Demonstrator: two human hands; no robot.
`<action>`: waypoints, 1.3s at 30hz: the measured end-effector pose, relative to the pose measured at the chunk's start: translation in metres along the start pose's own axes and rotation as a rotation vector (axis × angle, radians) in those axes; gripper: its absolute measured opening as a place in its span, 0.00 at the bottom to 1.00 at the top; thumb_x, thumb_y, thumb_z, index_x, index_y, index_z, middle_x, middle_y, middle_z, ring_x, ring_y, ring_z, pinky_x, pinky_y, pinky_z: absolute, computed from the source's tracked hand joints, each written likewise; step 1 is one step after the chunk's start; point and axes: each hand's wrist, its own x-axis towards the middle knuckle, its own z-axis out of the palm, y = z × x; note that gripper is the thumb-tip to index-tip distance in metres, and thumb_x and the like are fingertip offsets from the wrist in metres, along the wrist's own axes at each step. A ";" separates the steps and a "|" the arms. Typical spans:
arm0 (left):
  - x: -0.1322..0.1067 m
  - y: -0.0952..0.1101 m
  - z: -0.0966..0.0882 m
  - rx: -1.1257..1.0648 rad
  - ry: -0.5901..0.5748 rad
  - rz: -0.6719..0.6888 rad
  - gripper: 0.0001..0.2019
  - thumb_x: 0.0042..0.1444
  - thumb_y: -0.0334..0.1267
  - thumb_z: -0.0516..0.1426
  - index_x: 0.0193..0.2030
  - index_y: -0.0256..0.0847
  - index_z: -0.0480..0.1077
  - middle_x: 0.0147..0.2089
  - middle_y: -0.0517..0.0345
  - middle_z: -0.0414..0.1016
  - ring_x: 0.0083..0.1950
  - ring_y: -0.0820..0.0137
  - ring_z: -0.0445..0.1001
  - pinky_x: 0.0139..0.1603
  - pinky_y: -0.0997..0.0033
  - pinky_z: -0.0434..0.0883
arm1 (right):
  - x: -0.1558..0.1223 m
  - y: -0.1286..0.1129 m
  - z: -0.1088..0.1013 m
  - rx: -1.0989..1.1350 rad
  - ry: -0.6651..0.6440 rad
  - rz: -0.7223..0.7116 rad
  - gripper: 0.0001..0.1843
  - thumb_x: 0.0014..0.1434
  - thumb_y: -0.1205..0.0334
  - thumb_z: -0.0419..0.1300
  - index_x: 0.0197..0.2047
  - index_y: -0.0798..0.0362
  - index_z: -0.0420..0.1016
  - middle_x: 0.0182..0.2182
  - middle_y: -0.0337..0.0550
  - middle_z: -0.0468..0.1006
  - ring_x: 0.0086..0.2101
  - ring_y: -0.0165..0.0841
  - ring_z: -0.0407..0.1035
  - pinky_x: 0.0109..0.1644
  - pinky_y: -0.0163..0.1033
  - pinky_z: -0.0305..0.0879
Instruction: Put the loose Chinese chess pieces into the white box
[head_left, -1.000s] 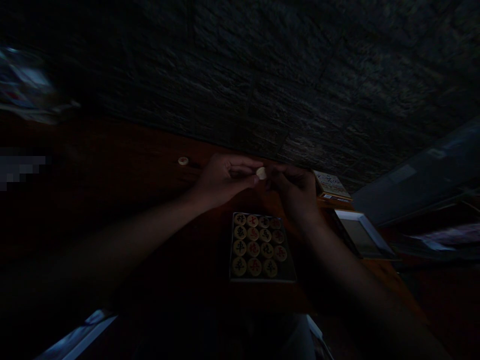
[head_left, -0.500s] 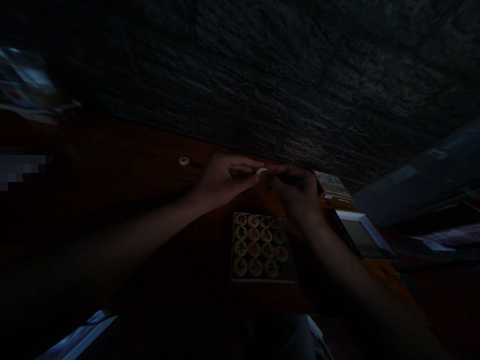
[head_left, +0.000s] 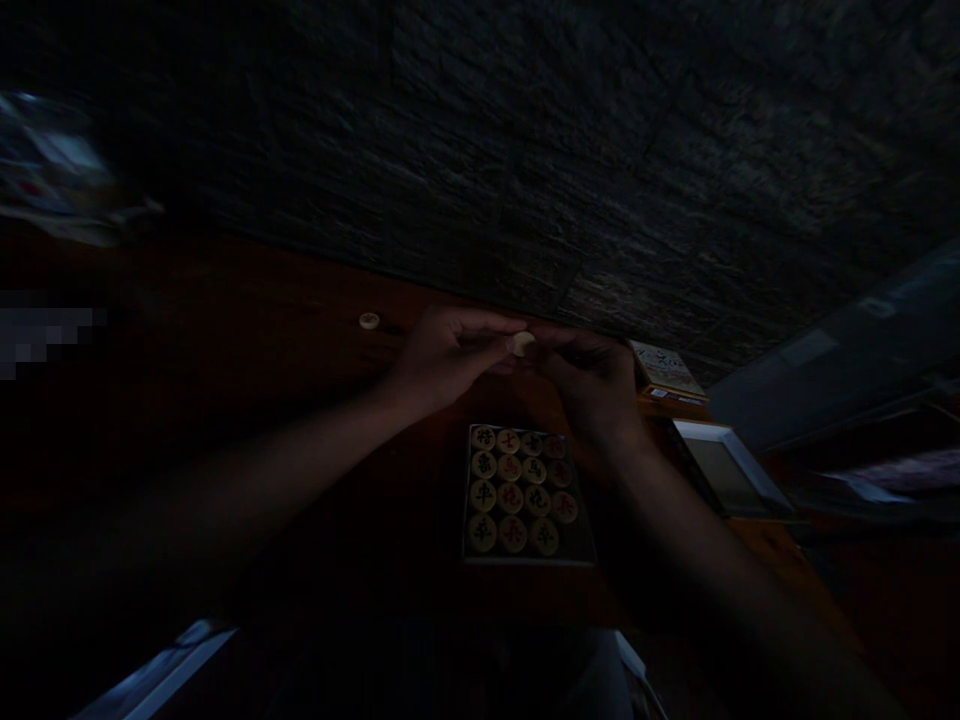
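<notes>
Between the fingertips of both hands is a pale round Chinese chess piece (head_left: pixel 523 344). My left hand (head_left: pixel 454 350) pinches it from the left, thumb and fingers closed on its edge. From the other side my right hand (head_left: pixel 592 378) grips it too, its fingers partly in shadow. Below them a shallow box (head_left: pixel 576 545) holds rows of round pieces with red or black characters, with a gap at its lower right corner. One loose chess piece (head_left: pixel 368 321) lies on the table left of my left hand.
A printed box (head_left: pixel 667 370) stands by the wall on the right. In front of it lies a white-sided open box lid (head_left: pixel 731 468) on the wooden table (head_left: pixel 300 300). A rough stone wall (head_left: pixel 480 180) bounds the far side. Bright plastic-like wrapping (head_left: pixel 60 165) sits at far left.
The held piece has been tilted a little between the fingers, so more of its pale face shows. Both hands stay in nearly the same place.
</notes>
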 end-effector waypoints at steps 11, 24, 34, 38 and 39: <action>-0.003 0.003 0.001 0.193 -0.035 0.065 0.14 0.55 0.38 0.73 0.47 0.40 0.83 0.47 0.50 0.88 0.49 0.62 0.86 0.54 0.64 0.80 | -0.001 -0.003 0.002 -0.037 0.010 -0.032 0.17 0.50 0.47 0.80 0.33 0.50 0.86 0.28 0.40 0.86 0.29 0.33 0.78 0.38 0.40 0.77; 0.002 -0.003 -0.003 0.010 -0.064 0.038 0.14 0.58 0.43 0.71 0.49 0.40 0.86 0.52 0.48 0.88 0.53 0.60 0.85 0.60 0.60 0.78 | -0.010 -0.007 -0.001 -0.461 -0.009 -0.415 0.11 0.59 0.66 0.71 0.46 0.48 0.88 0.39 0.43 0.85 0.36 0.34 0.80 0.39 0.39 0.79; 0.004 -0.002 -0.004 -0.238 -0.113 -0.102 0.13 0.57 0.40 0.72 0.47 0.38 0.86 0.51 0.47 0.87 0.52 0.60 0.85 0.61 0.55 0.79 | -0.006 -0.018 -0.015 -0.666 -0.112 -0.542 0.13 0.61 0.66 0.70 0.49 0.48 0.87 0.41 0.44 0.83 0.36 0.33 0.79 0.38 0.37 0.78; 0.002 -0.001 -0.006 -0.196 -0.127 -0.097 0.16 0.55 0.43 0.74 0.49 0.40 0.85 0.50 0.48 0.88 0.53 0.60 0.86 0.59 0.56 0.80 | -0.007 -0.021 -0.016 -0.733 -0.162 -0.604 0.15 0.61 0.70 0.69 0.51 0.50 0.87 0.41 0.45 0.83 0.35 0.33 0.78 0.38 0.36 0.76; 0.001 -0.001 -0.006 -0.183 -0.129 -0.103 0.18 0.54 0.44 0.74 0.50 0.40 0.85 0.50 0.48 0.88 0.52 0.59 0.86 0.59 0.56 0.81 | -0.008 -0.023 -0.016 -0.755 -0.178 -0.599 0.16 0.61 0.70 0.68 0.51 0.50 0.87 0.40 0.45 0.83 0.35 0.33 0.79 0.38 0.36 0.76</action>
